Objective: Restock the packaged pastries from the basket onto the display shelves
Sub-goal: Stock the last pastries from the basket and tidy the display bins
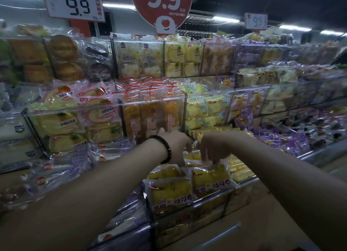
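Both my arms reach into the lowest clear bin [189,211] of the pastry display. My right hand [212,147] pinches the top edge of a yellow packaged toast [210,177] standing upright in the bin's front row. Beside it stands a second yellow packet [169,192]. My left hand [174,143], with a dark bead bracelet on the wrist, has its fingers down among the yellow packets [189,155] behind that row; what those fingers hold is hidden. No basket is in view.
Clear tiered bins hold orange packets [150,117], pink roll-cake packets [90,98], purple packets [281,139] at right and white-purple packets [62,168] at left. A red 9.9 price sign [161,6] hangs above. A metal shelf edge [319,153] runs along the right.
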{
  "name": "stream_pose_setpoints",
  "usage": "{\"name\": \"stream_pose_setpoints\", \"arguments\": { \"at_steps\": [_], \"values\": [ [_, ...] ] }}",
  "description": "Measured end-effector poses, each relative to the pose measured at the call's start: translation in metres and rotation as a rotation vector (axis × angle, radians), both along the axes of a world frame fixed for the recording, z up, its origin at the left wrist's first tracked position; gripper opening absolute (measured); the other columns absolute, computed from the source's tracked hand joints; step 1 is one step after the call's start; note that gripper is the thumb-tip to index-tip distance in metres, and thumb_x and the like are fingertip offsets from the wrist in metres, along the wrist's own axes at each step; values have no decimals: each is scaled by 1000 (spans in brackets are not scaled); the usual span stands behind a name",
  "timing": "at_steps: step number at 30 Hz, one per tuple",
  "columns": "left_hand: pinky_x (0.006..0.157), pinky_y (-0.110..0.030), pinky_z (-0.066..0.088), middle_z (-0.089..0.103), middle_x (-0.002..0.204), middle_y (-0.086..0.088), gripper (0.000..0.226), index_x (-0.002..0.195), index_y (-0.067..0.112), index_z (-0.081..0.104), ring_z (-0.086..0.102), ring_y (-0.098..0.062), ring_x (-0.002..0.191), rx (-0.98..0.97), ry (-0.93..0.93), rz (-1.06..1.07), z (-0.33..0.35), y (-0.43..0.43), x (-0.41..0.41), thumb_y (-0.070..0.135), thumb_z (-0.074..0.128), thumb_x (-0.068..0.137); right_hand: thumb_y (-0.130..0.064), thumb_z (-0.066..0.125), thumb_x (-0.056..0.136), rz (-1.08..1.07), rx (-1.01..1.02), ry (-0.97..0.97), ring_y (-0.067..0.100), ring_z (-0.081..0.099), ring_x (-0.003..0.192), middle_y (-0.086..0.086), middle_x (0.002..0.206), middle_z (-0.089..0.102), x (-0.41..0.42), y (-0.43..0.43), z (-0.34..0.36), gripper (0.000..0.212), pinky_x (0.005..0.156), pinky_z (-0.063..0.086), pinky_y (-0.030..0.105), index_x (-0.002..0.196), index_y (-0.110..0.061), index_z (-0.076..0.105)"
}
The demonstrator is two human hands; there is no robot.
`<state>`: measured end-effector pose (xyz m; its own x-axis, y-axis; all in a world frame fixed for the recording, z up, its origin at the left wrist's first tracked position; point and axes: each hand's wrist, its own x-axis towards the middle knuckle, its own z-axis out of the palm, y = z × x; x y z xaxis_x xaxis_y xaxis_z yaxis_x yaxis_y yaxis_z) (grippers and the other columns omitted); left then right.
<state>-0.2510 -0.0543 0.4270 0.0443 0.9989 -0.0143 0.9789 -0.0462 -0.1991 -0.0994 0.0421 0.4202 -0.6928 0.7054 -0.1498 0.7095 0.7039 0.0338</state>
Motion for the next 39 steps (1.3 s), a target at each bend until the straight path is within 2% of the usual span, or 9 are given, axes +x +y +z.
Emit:
{"name": "stream_pose_setpoints", "arguments": {
  "at_steps": [3, 6, 10, 15, 21, 25, 30, 33, 39],
  "values": [
    [107, -54, 43, 63, 117, 13, 37, 130, 36, 68, 56, -17, 112, -59, -63, -41, -11, 12, -4, 43, 72, 95, -11, 70, 95, 14, 26, -104, 15, 52, 116, -5, 144, 56, 5, -4, 5, 39, 94, 47, 30, 130, -28, 73],
    [111, -62, 34, 57, 109, 13, 27, 124, 37, 71, 54, -21, 117, -32, -59, -10, -18, 17, -7, 41, 68, 98, -19, 69, 98, -10, 29, -92, 25, 54, 129, 3, 147, 57, 5, -3, 1, 48, 105, 49, 39, 144, -24, 61],
    [113, -63, 26, 63, 117, 13, 19, 113, 37, 76, 53, -23, 122, 27, -22, 24, -21, 21, -8, 44, 68, 96, -21, 70, 96, 1, 51, -65, 26, 61, 118, 7, 133, 66, 2, 3, -8, 37, 101, 54, 44, 133, -21, 68],
    [107, -58, 44, 69, 110, 13, 19, 102, 34, 79, 60, -20, 110, 15, -86, 99, -25, 31, -20, 48, 74, 89, -21, 83, 87, 15, 117, 61, 15, 67, 89, -4, 102, 72, -9, 14, -23, 21, 82, 61, 34, 106, -27, 77],
    [105, -58, 46, 70, 105, 12, 17, 98, 33, 77, 61, -20, 106, 33, -60, 111, -26, 32, -17, 48, 76, 89, -20, 85, 85, 6, 144, 140, 13, 65, 85, -5, 99, 66, -12, 17, -30, 19, 78, 62, 31, 100, -25, 76],
    [94, -35, 56, 67, 122, 9, 30, 116, 28, 78, 60, -15, 103, -41, -179, 88, -16, 24, -20, 39, 81, 89, -16, 89, 80, -52, -4, 280, 15, 73, 82, -4, 97, 70, -1, 17, -19, 24, 63, 59, 25, 101, -20, 79],
    [86, -30, 56, 68, 126, 3, 27, 118, 27, 76, 64, -16, 108, 62, -306, 39, -1, 10, -22, 37, 76, 94, -39, 77, 92, -16, 0, 334, 18, 67, 98, -6, 102, 68, 34, 4, 5, 28, 90, 59, 40, 112, -20, 78],
    [69, -19, 48, 63, 99, 15, 29, 111, 24, 78, 58, -2, 88, 86, -307, -39, -5, 1, -9, 48, 70, 96, -41, 75, 93, -7, -110, 315, 18, 71, 94, -6, 102, 73, 56, -9, 12, 29, 88, 61, 41, 115, -22, 76],
    [89, -40, 61, 67, 114, 7, 58, 122, 27, 73, 64, -13, 98, -67, -191, -26, -16, -9, 20, 72, 68, 85, -36, 87, 82, -42, -171, 188, 19, 70, 101, -3, 116, 68, 70, -20, 1, 61, 91, 61, 42, 137, -27, 63]
  ]
}}
